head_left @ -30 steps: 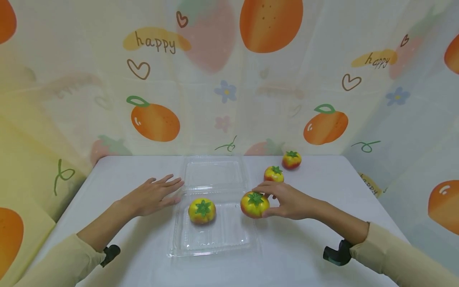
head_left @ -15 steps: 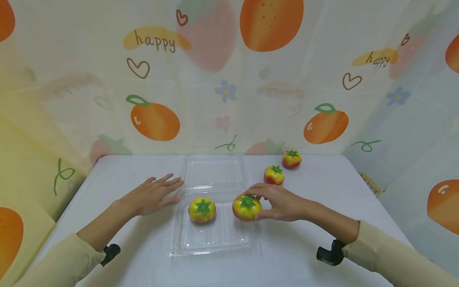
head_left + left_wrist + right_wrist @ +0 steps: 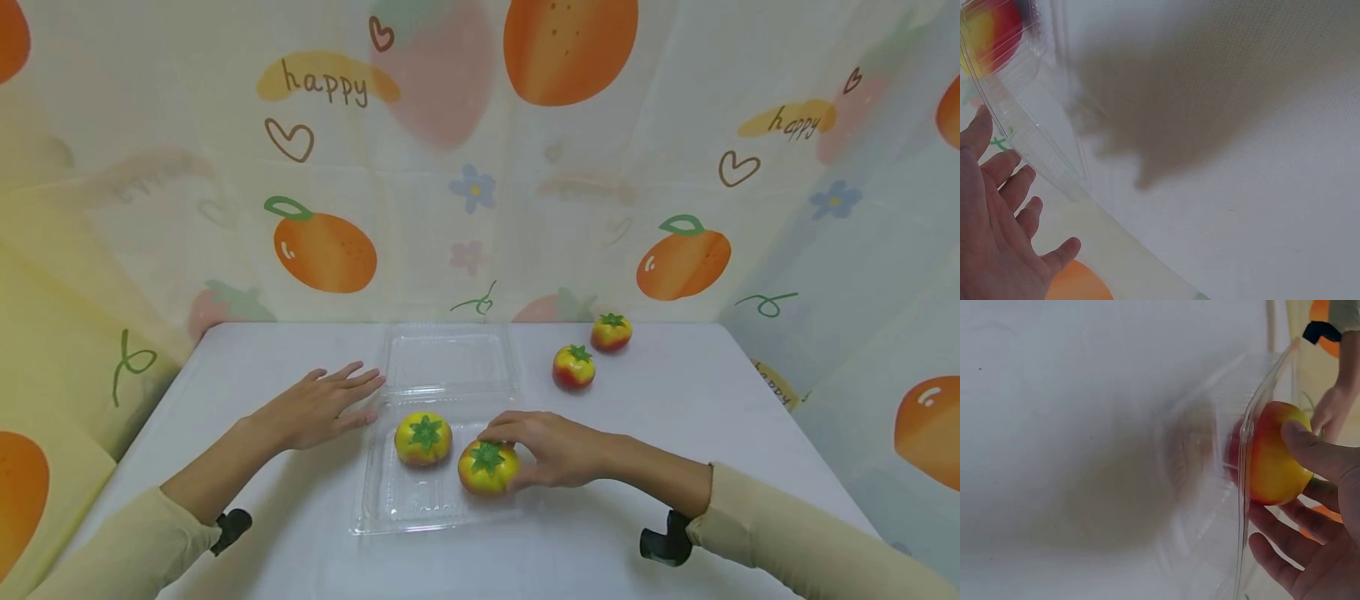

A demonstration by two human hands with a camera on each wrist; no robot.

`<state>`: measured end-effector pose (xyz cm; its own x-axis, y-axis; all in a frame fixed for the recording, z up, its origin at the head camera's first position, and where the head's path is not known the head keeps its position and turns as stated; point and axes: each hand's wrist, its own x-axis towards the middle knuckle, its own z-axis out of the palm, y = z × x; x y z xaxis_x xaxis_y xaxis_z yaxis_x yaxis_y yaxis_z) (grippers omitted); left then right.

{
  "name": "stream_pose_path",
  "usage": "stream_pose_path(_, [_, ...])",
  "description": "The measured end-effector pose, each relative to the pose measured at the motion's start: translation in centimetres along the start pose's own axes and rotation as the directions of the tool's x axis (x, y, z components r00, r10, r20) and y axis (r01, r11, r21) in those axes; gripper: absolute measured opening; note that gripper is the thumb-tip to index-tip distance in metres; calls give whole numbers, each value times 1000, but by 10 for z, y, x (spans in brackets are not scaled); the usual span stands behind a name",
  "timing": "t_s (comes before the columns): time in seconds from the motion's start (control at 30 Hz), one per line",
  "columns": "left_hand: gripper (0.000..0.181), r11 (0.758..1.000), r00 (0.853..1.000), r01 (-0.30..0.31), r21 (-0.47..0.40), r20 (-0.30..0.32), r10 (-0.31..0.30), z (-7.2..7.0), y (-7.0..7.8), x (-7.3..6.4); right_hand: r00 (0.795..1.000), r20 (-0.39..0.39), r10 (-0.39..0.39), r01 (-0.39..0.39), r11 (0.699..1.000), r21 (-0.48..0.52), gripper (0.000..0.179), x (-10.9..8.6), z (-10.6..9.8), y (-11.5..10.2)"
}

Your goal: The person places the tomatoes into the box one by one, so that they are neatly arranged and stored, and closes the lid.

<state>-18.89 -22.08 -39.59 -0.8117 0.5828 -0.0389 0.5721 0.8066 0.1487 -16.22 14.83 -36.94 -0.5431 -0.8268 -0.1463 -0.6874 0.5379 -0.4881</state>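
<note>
In the head view my right hand [image 3: 551, 450] holds a yellow-red tomato [image 3: 483, 477] with a green star-shaped top, low over the right half of a clear plastic clamshell box [image 3: 405, 518]. The right wrist view has the thumb on one side of this tomato [image 3: 1279, 456] and the fingers on the other, close to the box rim [image 3: 1244, 487]. Another tomato [image 3: 417, 446] sits in the box's left half. My left hand [image 3: 318, 408], palm down with fingers extended, is at the box's left edge. Its fingers [image 3: 1019, 187] appear spread beside the clear wall in the left wrist view.
Two more tomatoes stand on the white table at the back right, a nearer one [image 3: 573, 371] and a farther one [image 3: 611, 335]. The box lid [image 3: 450, 360] lies folded back toward the fruit-printed curtain [image 3: 480, 167] behind the table.
My right hand has carried its tomato left and toward me, from the box's right edge to over its right half. The left hand has stayed in place.
</note>
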Motion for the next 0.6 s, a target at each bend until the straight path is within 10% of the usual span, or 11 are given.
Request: stream_pose_path(0.6, [62, 1000, 1000, 8, -2, -4, -8, 1, 0, 1, 994, 64, -93, 96, 994, -55, 63, 34, 17, -18])
